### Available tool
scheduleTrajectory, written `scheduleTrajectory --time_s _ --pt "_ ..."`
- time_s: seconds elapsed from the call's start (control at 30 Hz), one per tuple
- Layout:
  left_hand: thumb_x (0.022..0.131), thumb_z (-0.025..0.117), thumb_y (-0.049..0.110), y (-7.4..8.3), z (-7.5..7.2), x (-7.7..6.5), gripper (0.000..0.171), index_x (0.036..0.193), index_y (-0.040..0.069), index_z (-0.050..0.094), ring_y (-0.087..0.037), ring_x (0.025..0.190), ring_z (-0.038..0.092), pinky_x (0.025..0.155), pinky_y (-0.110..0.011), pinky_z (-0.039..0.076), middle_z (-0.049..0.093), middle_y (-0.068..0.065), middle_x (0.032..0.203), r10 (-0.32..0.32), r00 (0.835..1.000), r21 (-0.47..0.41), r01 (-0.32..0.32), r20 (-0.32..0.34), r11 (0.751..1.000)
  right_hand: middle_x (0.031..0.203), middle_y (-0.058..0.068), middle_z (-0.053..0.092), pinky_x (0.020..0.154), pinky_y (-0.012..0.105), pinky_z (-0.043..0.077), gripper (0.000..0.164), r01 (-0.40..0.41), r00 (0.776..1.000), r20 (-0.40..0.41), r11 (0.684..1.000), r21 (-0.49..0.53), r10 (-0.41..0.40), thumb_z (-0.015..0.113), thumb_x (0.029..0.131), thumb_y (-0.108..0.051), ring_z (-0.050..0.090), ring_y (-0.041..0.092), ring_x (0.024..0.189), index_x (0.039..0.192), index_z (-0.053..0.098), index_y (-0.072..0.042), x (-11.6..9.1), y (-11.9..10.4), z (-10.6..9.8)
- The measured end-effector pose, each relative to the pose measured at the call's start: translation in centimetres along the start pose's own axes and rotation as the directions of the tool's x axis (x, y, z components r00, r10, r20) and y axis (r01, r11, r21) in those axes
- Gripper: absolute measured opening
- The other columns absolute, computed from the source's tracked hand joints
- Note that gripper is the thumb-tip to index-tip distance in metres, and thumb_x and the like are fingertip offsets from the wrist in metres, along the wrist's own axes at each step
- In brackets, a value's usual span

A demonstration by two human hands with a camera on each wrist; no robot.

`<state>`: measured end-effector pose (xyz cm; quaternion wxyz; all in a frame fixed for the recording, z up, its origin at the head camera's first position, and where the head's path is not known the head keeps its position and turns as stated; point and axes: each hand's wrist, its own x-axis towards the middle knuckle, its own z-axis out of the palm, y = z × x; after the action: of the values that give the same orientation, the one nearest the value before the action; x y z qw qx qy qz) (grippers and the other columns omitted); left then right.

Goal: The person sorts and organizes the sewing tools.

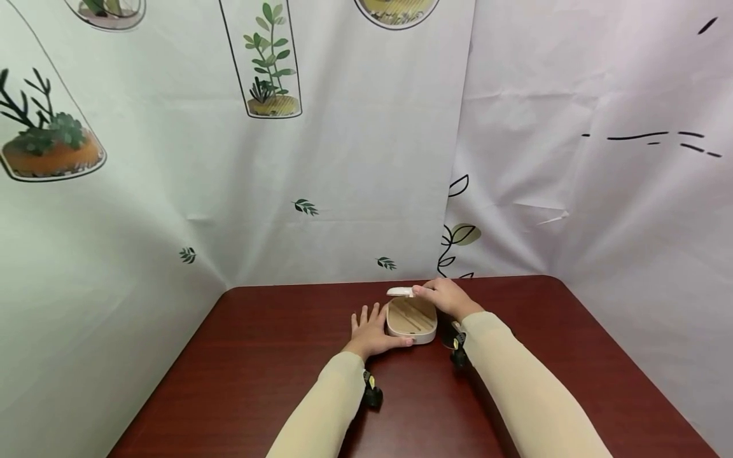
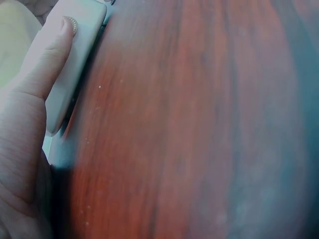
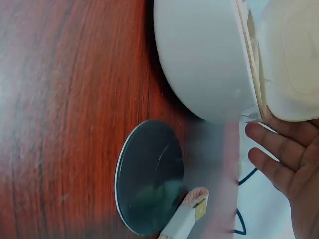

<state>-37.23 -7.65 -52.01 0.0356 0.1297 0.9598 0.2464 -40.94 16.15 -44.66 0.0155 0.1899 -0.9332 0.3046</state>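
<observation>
A small white rounded box (image 1: pixel 425 339) with a wood-coloured top surface (image 1: pixel 410 316) stands toward the table's far edge. My left hand (image 1: pixel 369 334) lies against its left side with fingers spread. In the left wrist view its thumb (image 2: pixel 50 57) presses at a round ridged knob (image 2: pixel 74 26) on the white wall. Over the back of the box, my right hand (image 1: pixel 449 296) holds a white lid (image 1: pixel 399 291) by its right end. The right wrist view shows this lid (image 3: pixel 296 55) apart from the box wall (image 3: pixel 204 55), with several fingers stretched out below it; the thumb is hidden there.
Beside the box, a dark shiny disc (image 3: pixel 149 174) with a light rim lies on the reddish-brown table (image 1: pixel 258 375). A white and wood-grained piece (image 3: pixel 182 219) adjoins the disc. White printed cloth (image 1: pixel 355 159) hangs behind the table.
</observation>
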Motion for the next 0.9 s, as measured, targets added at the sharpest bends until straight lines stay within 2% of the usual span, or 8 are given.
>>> scheduleTrajectory --time_s 0.17,0.3,0.43,0.6,0.73,0.9 --pt "0.064 0.061 0.092 0.2 0.0 -0.1 0.125 0.164 0.029 0.018 -0.037 0.155 -0.001 0.119 -0.062 -0.006 0.016 -0.012 0.168 -0.01 1.0 0.041 0.01 0.008 0.999 0.112 0.011 0.073 0.094 0.049 0.052 0.062 -0.033 0.998 -0.049 0.998 0.054 0.036 0.049 0.1 -0.059 0.067 0.026 0.105 0.11 0.078 -0.005 0.3 0.2 0.2" --pt "0.066 0.063 0.089 0.6 -0.3 -0.3 0.123 0.163 0.028 0.019 -0.038 0.155 -0.001 0.119 -0.062 -0.006 0.016 -0.013 0.168 -0.015 1.0 0.048 0.015 0.005 0.999 0.107 0.012 0.074 0.092 0.05 0.051 0.066 -0.05 0.992 -0.113 0.998 0.041 0.054 0.04 0.103 -0.059 0.068 0.028 0.1 0.106 0.078 -0.005 0.7 0.7 0.5" --pt "0.068 0.065 0.086 0.8 -0.5 -0.6 0.12 0.163 0.028 0.02 -0.039 0.155 0.0 0.119 -0.062 -0.005 0.016 -0.013 0.168 -0.017 1.0 0.041 0.016 0.006 0.999 0.113 0.017 0.072 0.096 0.053 0.049 0.08 -0.124 0.982 -0.137 0.991 0.049 0.13 0.027 0.104 -0.065 0.066 0.034 0.107 0.111 0.076 -0.002 0.8 0.9 0.9" --pt "0.07 0.064 0.085 1.0 -0.6 -0.9 0.119 0.164 0.026 0.02 -0.039 0.155 0.001 0.119 -0.063 -0.003 0.016 -0.013 0.168 -0.017 1.0 0.042 0.016 0.008 0.999 0.131 0.024 0.063 0.103 0.058 0.043 0.095 -0.223 0.963 -0.131 0.969 0.108 0.236 0.017 0.099 -0.074 0.059 0.042 0.121 0.125 0.069 0.001 1.0 0.6 0.9" --pt "0.071 0.066 0.083 1.4 -1.1 -1.2 0.118 0.163 0.024 0.023 -0.041 0.154 0.005 0.119 -0.064 0.0 0.019 -0.015 0.167 -0.006 1.0 0.041 0.006 -0.005 0.999 0.138 0.026 0.058 0.102 0.06 0.042 0.106 -0.291 0.942 -0.135 0.949 0.123 0.307 0.009 0.095 -0.079 0.056 0.045 0.124 0.132 0.064 0.004 1.5 0.4 0.9" --pt "0.067 0.064 0.088 1.0 -0.7 -0.8 0.12 0.163 0.029 0.021 -0.04 0.155 0.002 0.119 -0.063 -0.003 0.018 -0.015 0.167 -0.006 1.0 0.04 0.007 -0.01 0.999 0.142 0.028 0.053 0.103 0.061 0.04 0.115 -0.366 0.916 -0.122 0.921 0.134 0.382 -0.002 0.092 -0.081 0.051 0.047 0.128 0.137 0.059 0.006 1.8 0.0 0.9"
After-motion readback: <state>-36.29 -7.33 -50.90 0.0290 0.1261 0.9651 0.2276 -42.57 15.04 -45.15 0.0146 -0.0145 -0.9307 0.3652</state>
